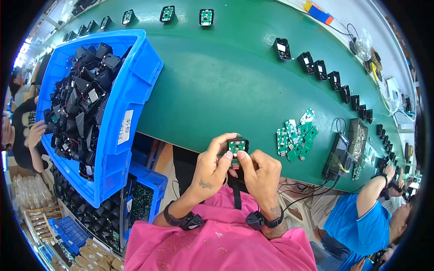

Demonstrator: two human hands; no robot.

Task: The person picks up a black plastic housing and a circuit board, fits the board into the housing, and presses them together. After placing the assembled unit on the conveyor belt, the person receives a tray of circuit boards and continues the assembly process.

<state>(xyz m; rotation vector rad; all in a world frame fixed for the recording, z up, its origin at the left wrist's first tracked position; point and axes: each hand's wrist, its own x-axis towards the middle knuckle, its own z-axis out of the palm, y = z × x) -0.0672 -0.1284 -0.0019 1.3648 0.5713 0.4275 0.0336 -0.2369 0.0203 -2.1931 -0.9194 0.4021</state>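
A small black plastic housing [247, 144] is between my hands, just off the table's near edge. A green circuit board [236, 147] sits in its open side, and its lower end, with a red part, sticks out toward me. My left hand [211, 163] grips the housing from the left, fingers curled round behind and thumb pressed on the board. From the right, my right hand [262, 170] closes on the same piece, its thumb also on the board. The fingers behind the housing are mostly hidden.
At left, a blue bin [142, 63] heaped with black housings overhangs the green table [203, 86]. Loose circuit boards [296, 135] lie to the right, near a black power device [338, 156]. Housings line the far side. Co-workers are at both sides.
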